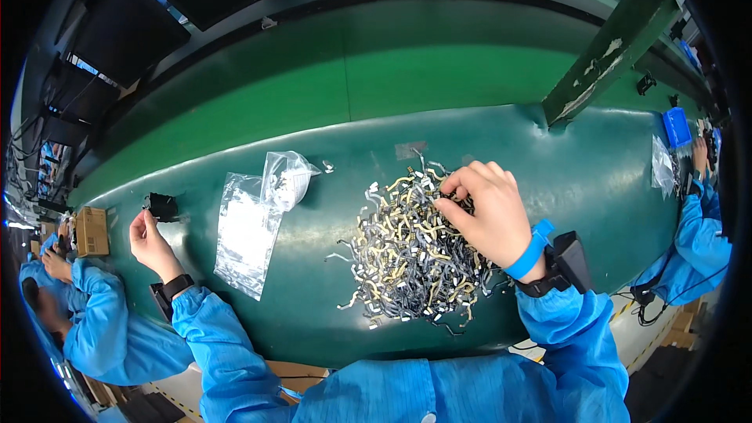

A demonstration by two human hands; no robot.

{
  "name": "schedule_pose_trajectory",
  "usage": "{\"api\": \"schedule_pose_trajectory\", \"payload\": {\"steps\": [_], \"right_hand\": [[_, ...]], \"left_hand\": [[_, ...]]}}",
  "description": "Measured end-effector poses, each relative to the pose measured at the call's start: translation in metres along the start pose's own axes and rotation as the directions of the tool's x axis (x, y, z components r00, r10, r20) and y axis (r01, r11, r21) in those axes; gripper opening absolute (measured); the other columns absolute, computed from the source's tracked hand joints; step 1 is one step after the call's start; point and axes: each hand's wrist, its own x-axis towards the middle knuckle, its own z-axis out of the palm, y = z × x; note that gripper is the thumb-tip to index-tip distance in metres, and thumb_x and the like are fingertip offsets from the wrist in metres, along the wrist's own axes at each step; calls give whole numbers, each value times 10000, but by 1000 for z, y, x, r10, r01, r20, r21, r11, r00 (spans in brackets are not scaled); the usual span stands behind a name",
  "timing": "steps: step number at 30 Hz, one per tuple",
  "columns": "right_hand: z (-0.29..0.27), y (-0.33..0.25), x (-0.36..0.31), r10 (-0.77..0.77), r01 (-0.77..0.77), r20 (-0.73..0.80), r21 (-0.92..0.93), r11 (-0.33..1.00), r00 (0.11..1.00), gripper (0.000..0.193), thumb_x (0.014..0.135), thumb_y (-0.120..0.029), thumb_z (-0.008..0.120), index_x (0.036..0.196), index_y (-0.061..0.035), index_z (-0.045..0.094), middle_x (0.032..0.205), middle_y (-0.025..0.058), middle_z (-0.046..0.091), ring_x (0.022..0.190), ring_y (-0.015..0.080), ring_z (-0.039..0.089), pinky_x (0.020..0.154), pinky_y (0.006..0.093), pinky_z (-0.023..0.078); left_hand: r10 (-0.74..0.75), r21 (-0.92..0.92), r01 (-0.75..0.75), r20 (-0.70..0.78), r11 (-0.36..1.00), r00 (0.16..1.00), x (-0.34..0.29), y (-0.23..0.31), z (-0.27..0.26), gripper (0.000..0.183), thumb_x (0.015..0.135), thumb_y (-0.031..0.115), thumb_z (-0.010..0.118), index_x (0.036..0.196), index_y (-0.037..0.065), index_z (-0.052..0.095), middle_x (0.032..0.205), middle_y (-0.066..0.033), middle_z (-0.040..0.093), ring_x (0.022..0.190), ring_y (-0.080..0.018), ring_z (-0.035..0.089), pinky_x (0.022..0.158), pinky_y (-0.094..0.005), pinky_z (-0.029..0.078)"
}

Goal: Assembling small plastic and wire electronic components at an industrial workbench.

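Note:
A heaped pile of short cables [415, 258], black, grey and yellowish with small white connectors, lies on the green table in front of me. My right hand [493, 211] is over the pile's upper right, thumb and fingers curled together at the cables; what they pinch is too small to make out. Off to the left, my left hand [151, 244] is raised with thumb and fingertips pressed together. Its fingertips are beside a small black object [162, 205]; whether they hold anything is hidden. Both wrists wear black bands, and a blue strap circles the right wrist.
Between my hands lie a flat clear plastic bag [247, 235] and a rounded bag of white pieces [290, 182]. A green post [607, 47] rises at the back right. Co-workers in blue sit at both sides, near a cardboard box [92, 231] and a blue bin [676, 127].

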Motion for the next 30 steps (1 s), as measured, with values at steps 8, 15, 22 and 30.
{"api": "schedule_pose_trajectory", "payload": {"steps": [8, 15, 22, 30], "right_hand": [[6, -1, 8, -39, 47, -57, 155, 987, 998, 96, 754, -54, 655, 748, -86, 565, 716, 30, 529, 754, 239, 513, 700, 359, 365], [-3, -3, -1, -39, 127, -252, 346, 929, 967, 85, 761, 26, 616, 796, -27, 559, 784, 92, 563, 717, 255, 529, 681, 314, 425], [-5, -12, -13, 180, -153, 66, 837, 525, 981, 48, 879, 9, 559, 910, -19, 534, 861, 39, 603, 801, 120, 576, 741, 275, 471], [4, -14, -25, 146, -256, 222, 925, 281, 964, 63, 912, -5, 546, 963, -5, 508, 887, 49, 612, 800, 99, 586, 748, 262, 486]], "left_hand": [[113, -149, -121, -63, 981, 992, -7, 63, -17, 276, 910, 158, 644, 1131, 0, 596, 812, 4, 563, 732, -67, 529, 642, -201, 416], [174, -395, 13, 435, 919, 883, -119, 240, 7, 117, 907, 49, 574, 1005, -1, 617, 942, -45, 611, 793, -93, 533, 726, -230, 435], [393, -522, 209, 803, 827, 448, -211, 282, 39, 285, 780, 19, 697, 1057, 44, 640, 981, -73, 672, 697, -123, 637, 551, -239, 443], [283, -408, 364, 893, 838, 349, -231, 262, 39, 256, 755, -10, 734, 995, 53, 668, 816, 2, 687, 571, -19, 555, 450, -182, 375]]}}
